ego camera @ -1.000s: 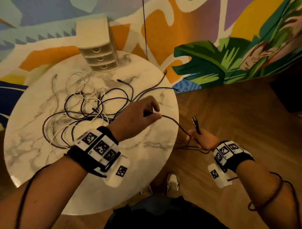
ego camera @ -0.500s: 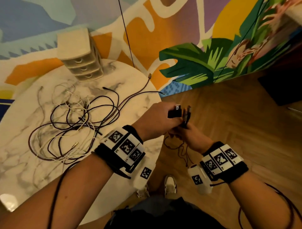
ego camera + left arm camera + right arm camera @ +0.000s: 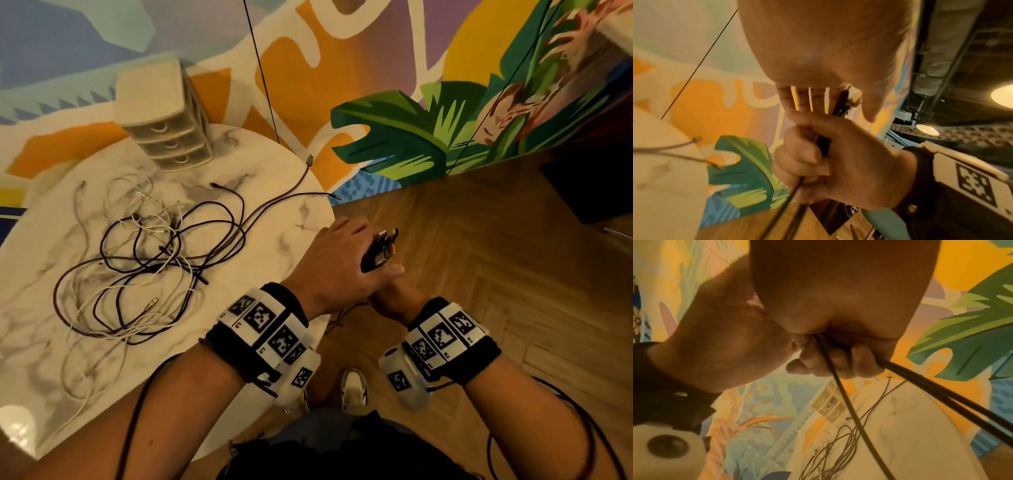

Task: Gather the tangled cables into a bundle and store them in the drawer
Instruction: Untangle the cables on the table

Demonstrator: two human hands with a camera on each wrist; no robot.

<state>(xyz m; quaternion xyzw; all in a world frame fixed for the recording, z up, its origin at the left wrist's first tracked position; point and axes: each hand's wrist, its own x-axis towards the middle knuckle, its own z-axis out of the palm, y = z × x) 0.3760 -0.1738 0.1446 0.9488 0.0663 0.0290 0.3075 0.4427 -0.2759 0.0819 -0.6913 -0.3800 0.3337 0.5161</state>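
Note:
A tangle of dark and white cables (image 3: 154,267) lies spread on the round marble table (image 3: 270,270). At the table's far edge stands a small beige drawer unit (image 3: 168,137), all drawers closed. Off the table's right edge my right hand (image 3: 394,301) grips a doubled black cable (image 3: 941,394) in its fist (image 3: 838,162). My left hand (image 3: 342,267) lies over it and pinches the cable plugs (image 3: 385,245) between thumb and forefinger. The rest of that cable (image 3: 339,318) hangs below both hands.
A painted mural wall rises behind the table, with a thin black cord (image 3: 260,72) hanging down it. Wooden floor (image 3: 479,274) fills the right side, with a dark box (image 3: 599,188) at far right. My shoes (image 3: 354,390) show below the hands.
My left hand left the tabletop with one cable end and came over to my right hand. Both plug ends now sit together above the joined hands.

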